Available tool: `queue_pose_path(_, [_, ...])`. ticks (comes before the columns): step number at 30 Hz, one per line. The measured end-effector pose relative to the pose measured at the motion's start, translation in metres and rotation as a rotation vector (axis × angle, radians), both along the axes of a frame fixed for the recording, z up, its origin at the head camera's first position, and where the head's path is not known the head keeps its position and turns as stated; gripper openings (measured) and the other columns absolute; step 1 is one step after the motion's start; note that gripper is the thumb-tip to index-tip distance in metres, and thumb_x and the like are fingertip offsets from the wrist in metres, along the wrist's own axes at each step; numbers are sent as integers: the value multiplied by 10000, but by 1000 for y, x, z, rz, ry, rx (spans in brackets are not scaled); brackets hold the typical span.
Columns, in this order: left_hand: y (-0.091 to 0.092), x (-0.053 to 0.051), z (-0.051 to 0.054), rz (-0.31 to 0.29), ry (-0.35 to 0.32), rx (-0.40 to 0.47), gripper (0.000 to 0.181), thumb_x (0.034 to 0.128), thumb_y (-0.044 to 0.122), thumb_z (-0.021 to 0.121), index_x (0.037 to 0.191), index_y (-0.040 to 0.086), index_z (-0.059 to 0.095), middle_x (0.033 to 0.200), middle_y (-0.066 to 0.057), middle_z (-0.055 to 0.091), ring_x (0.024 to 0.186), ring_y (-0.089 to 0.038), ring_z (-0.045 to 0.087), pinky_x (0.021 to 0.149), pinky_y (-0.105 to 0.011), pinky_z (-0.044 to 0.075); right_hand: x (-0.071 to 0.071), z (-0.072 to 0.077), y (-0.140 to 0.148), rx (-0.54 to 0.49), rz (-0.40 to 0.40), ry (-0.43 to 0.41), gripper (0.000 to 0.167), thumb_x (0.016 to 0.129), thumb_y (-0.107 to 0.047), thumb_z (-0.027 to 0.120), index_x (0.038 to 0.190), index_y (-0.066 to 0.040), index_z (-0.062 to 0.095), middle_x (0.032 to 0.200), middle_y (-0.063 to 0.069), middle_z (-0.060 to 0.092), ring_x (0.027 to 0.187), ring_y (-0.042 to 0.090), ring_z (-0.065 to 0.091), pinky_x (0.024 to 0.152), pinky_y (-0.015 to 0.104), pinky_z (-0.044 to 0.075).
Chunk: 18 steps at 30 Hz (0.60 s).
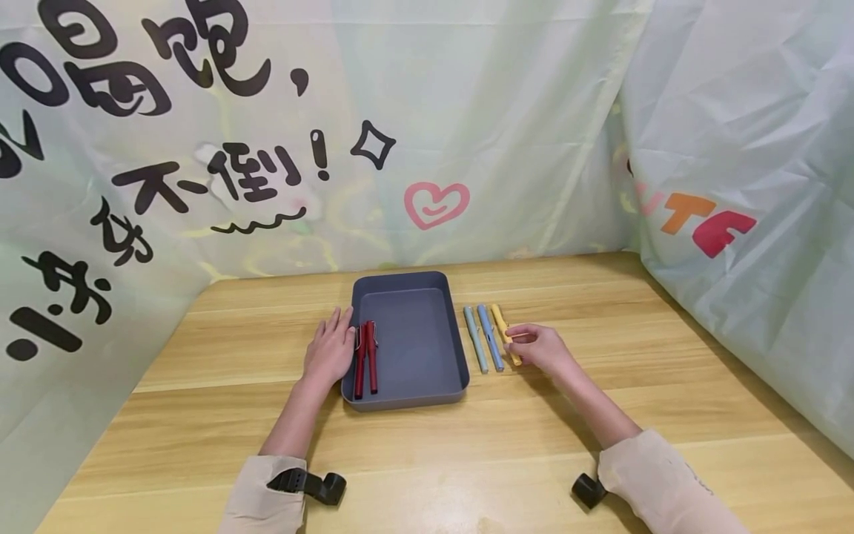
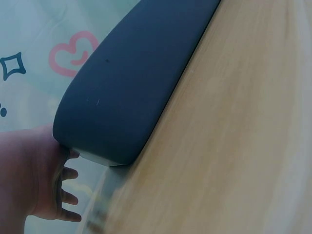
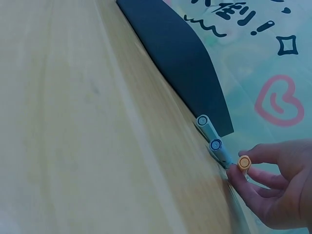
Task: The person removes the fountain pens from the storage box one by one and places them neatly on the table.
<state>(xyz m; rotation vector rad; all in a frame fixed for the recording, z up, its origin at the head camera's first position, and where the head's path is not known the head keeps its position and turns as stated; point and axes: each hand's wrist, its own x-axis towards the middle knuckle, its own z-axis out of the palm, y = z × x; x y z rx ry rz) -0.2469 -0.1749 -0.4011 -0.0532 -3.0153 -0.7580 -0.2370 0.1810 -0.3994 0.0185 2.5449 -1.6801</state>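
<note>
My right hand (image 1: 542, 347) pinches a yellow pen (image 1: 499, 319) near its lower part, thumb and fingers on either side. In the right wrist view the yellow pen's round end (image 3: 244, 163) shows between the fingers. Just left of it lie a blue pen (image 1: 489, 337) and a pale green pen (image 1: 476, 339), side by side on the table. My left hand (image 1: 328, 352) rests with straight fingers against the left rim of a dark grey tray (image 1: 427, 399). Two dark red pens, one at the wall (image 1: 360, 371) and one beside it (image 1: 372, 367), lie inside the tray's left side.
The wooden table (image 1: 427, 467) reaches back to a printed cloth (image 1: 507, 148) hanging behind it and along the sides. Each sleeve carries a black wrist device, the left one (image 1: 325, 488) and the right one (image 1: 588, 491).
</note>
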Motion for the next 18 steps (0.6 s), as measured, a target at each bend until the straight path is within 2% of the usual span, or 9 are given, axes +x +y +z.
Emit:
queue_pose_path(7, [0, -1, -1, 4, -6, 3, 490, 1009, 257, 254, 1482, 147, 185, 1511, -143, 114, 1318, -458, 104, 1004, -614, 174, 3, 1, 0, 127, 3, 66, 301, 816, -62, 673, 1083, 63, 608, 927, 152, 635, 676, 135, 574, 603, 252, 494])
queue_pose_path(18, [-1, -2, -3, -2, -5, 6, 492, 1010, 262, 245, 1484, 147, 177, 1512, -141, 108, 1318, -461, 91, 1003, -620, 164, 3, -2, -2, 230, -19, 155, 256, 794, -41, 670, 1033, 47, 652, 847, 121, 660, 627, 162, 594, 527, 241, 462])
